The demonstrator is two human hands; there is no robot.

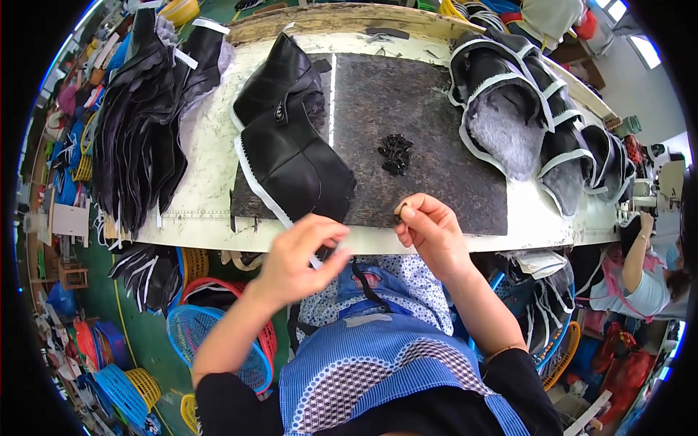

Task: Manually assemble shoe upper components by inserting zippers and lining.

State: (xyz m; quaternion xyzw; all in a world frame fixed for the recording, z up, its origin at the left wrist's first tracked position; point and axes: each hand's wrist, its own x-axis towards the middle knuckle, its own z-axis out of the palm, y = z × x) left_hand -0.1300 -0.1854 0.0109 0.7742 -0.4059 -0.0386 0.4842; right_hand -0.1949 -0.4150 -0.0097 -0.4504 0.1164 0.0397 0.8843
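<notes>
My right hand [435, 236] pinches a small dark piece [400, 211] between thumb and fingertips, just above the board's front edge. My left hand [294, 261], slightly blurred, has its thumb apart from its bent fingers; no held thing shows in it. It hovers at the lower end of a black leather boot upper [291, 163] with a white edge strip. That upper lies folded on the table, with a small metallic pull near its middle. Beyond my right hand, a heap of small black pieces [395, 154] rests on the dark speckled board [443, 138].
Stacked black leather pieces [138, 138] hang together at the left. Fleece-lined boot uppers [509, 120] with white edging lie at the right of the pale table [542, 218]. Below are a blue basket [193, 327] and a red basket [270, 341]. Another person [640, 280] works at far right.
</notes>
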